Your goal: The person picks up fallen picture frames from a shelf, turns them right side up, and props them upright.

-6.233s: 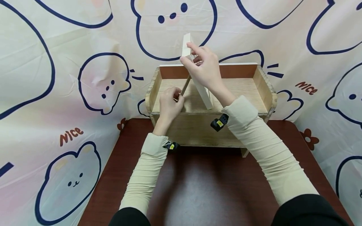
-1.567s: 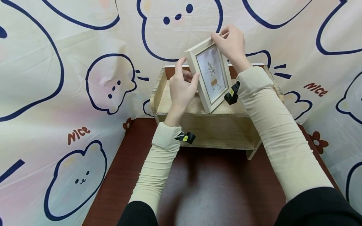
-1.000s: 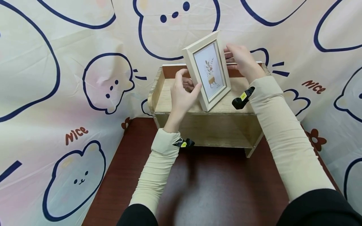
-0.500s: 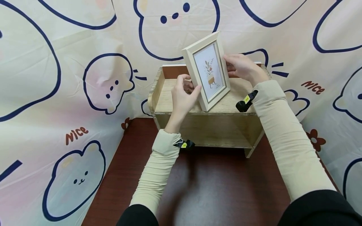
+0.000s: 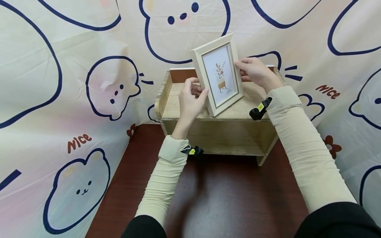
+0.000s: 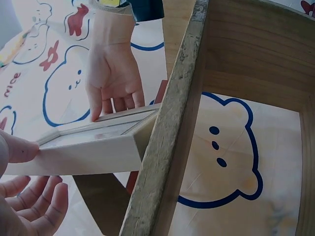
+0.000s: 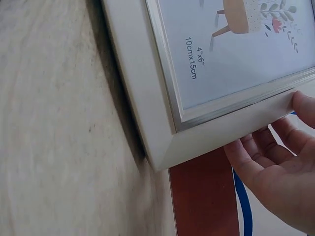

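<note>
A cream picture frame [image 5: 221, 74] with a plant print stands leaning back on the top board of a small wooden shelf [image 5: 178, 109], facing forward. My left hand [image 5: 191, 100] holds its left side, thumb at the front edge and fingers behind. At the right side, my right hand [image 5: 256, 72] grips the edge, thumb in front, as the right wrist view also shows with the frame's lower corner right at the board. A brown support leg [image 6: 101, 196] shows behind the frame in the left wrist view.
The shelf has raised side panels [image 5: 163, 94] and a reddish-brown back strip [image 5: 182, 75], with a lower board [image 5: 226, 148] beneath. It stands on a dark red-brown table [image 5: 226, 198]. A cartoon-printed cloth [image 5: 113, 43] hangs behind and at both sides.
Earlier the frame stood edge-on with my left hand at its support leg; now it faces forward. My right hand has moved from the top corner down to the right edge. The frame turned slightly just now.
</note>
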A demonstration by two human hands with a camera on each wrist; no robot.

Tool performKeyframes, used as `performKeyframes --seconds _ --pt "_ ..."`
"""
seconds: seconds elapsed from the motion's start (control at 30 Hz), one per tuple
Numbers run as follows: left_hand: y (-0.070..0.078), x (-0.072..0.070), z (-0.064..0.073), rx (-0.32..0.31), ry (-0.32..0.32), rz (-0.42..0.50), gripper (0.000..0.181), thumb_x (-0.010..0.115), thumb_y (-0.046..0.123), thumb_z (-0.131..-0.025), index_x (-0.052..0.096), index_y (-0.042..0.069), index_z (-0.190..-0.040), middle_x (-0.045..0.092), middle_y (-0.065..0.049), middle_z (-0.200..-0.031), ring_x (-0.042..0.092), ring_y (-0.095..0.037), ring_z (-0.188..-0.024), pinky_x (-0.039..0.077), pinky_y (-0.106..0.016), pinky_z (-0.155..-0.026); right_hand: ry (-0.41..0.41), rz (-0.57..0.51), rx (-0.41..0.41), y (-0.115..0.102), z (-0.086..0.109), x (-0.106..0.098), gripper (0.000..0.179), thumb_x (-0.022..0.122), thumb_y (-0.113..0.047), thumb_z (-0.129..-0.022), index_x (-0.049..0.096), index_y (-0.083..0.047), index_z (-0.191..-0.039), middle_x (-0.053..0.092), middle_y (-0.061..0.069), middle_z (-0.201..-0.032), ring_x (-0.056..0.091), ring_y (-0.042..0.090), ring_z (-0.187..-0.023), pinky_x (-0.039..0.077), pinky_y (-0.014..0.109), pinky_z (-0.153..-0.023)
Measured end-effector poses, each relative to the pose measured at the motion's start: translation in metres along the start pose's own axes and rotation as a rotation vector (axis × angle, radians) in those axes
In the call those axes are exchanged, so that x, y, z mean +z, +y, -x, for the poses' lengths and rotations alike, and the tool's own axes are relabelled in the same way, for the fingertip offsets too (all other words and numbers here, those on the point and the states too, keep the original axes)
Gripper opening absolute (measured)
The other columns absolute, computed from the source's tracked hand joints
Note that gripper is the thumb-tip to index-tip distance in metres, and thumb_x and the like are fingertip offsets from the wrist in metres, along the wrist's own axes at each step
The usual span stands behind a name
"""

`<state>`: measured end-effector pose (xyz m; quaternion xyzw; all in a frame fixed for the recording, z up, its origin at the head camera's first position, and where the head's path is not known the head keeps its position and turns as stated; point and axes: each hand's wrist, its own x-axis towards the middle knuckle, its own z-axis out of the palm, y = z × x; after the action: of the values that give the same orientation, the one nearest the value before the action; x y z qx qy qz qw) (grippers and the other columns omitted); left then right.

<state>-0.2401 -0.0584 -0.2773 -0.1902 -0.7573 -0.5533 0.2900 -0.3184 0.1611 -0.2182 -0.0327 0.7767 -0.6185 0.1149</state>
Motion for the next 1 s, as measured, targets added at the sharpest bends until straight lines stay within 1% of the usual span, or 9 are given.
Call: performKeyframes --seconds 0.1,0.17,0.23,0.43,0.63,1.0 --pt "-0.001 -0.001 -0.001 -0.023 0.004 0.005 0.032 0.066 0.001 -0.079 0.053 -0.006 -0.107 0.061 -0.018 -0.078 0.058 -0.023 -0.067 0.046 -0.024 -0.059 0.013 0.006 -0.01 0.001 0.003 -0.001 0.034 0.044 -0.028 -0.095 0.049 -0.004 -0.118 0.057 0.004 -0.1 0.058 0.011 -0.083 0.048 0.025 -0.079" --pt "-0.001 -0.002 -0.002 -0.036 0.007 0.014 0.031 0.066 0.001 -0.079 0.053 -0.006 -0.107 0.061 -0.018 -0.078 0.059 -0.023 -0.068 0.047 -0.025 -0.06 0.013 -0.002 -0.023 0.002 0.005 -0.002 0.027 0.045 -0.028 -0.095 0.051 -0.006 -0.11 0.058 0.003 -0.098 0.059 0.011 -0.081 0.048 0.025 -0.078" --pt "-0.002 -0.003 -0.002 -0.042 0.011 0.026 0.031 0.066 0.0 -0.079 0.054 -0.007 -0.107 0.062 -0.019 -0.079 0.059 -0.023 -0.07 0.048 -0.027 -0.062 0.008 -0.021 -0.034 0.003 0.007 -0.003 0.023 0.046 -0.027 -0.094 0.052 -0.007 -0.105 0.059 0.003 -0.096 0.06 0.011 -0.08 0.049 0.024 -0.076" --pt "-0.004 -0.003 -0.005 -0.058 0.008 0.034 0.031 0.065 -0.001 -0.079 0.056 -0.006 -0.108 0.061 -0.018 -0.082 0.06 -0.024 -0.072 0.05 -0.026 -0.063 0.004 -0.059 -0.064 0.006 0.012 -0.005 0.022 0.046 -0.025 -0.094 0.053 -0.006 -0.103 0.059 0.002 -0.094 0.059 0.012 -0.079 0.049 0.021 -0.072" --pt "-0.007 -0.004 -0.009 -0.065 0.01 0.019 0.03 0.063 -0.002 -0.08 0.056 -0.007 -0.109 0.062 -0.018 -0.083 0.06 -0.024 -0.073 0.051 -0.029 -0.064 0.021 -0.072 -0.068 0.007 0.018 -0.004 0.02 0.047 -0.025 -0.094 0.055 -0.008 -0.102 0.058 0.002 -0.098 0.059 0.012 -0.08 0.049 0.022 -0.072" --pt "-0.009 -0.007 -0.015 -0.054 -0.028 -0.02 0.028 0.06 -0.001 -0.082 0.057 -0.008 -0.11 0.062 -0.019 -0.084 0.062 -0.026 -0.074 0.051 -0.029 -0.066 0.073 -0.078 -0.066 0.011 0.028 -0.004 0.022 0.05 -0.028 -0.092 0.056 -0.008 -0.099 0.057 0.002 -0.1 0.057 0.014 -0.08 0.049 0.022 -0.072"
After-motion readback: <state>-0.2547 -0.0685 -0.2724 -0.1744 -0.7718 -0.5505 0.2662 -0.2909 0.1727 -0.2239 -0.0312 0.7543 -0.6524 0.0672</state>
